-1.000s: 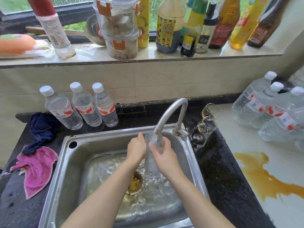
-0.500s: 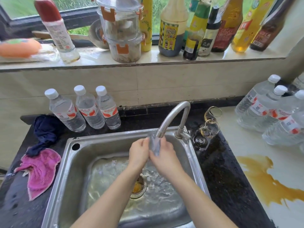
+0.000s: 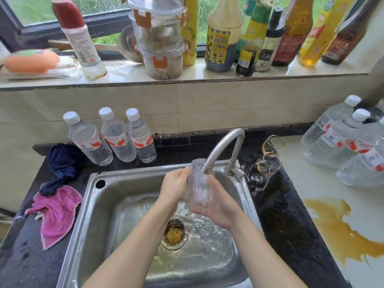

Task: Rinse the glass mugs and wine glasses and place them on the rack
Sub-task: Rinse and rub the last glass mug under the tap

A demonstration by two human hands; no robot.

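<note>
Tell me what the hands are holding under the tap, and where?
A clear glass. The left hand grips its side near the top; the right hand cups its lower side and bottom.

Two hands, left hand [image 3: 173, 185] and right hand [image 3: 218, 206], hold a clear glass mug [image 3: 198, 183] under the faucet [image 3: 223, 148] above the sink [image 3: 89, 204], wine glasses [image 3: 268, 161] at three o'clock.

Bare forearms [image 3: 133, 242], no sleeves
</note>
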